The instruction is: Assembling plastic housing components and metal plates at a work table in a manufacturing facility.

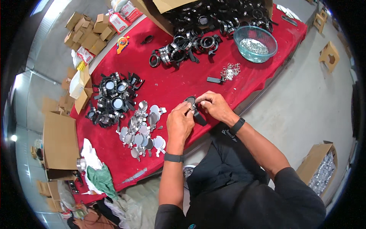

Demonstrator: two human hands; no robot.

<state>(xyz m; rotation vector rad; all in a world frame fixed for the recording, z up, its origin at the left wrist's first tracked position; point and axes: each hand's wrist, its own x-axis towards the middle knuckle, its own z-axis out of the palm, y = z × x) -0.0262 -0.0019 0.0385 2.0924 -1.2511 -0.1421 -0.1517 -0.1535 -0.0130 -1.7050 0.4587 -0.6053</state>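
Near the front edge of the red-covered table, my left hand (180, 121) closes its fingers round a small round part with a black handle (199, 118). A dark disc shows at its top, and the handle points down toward me. My right hand (216, 107) pinches at the right side of the same part; the fingertips partly hide what they grip. Left of my left hand lies a spread of shiny metal discs with tabs (144, 130). Beyond them is a heap of black-handled rings (114, 97), some with discs in them.
More black-and-silver rings (179, 49) spill from a large cardboard box (154, 17) at the back. A clear bowl of small metal pieces (254, 45) stands at the far right, near a pile of small metal clips (230, 71) and a black strip (215, 80). White and green cloths (98, 175) lie at left.
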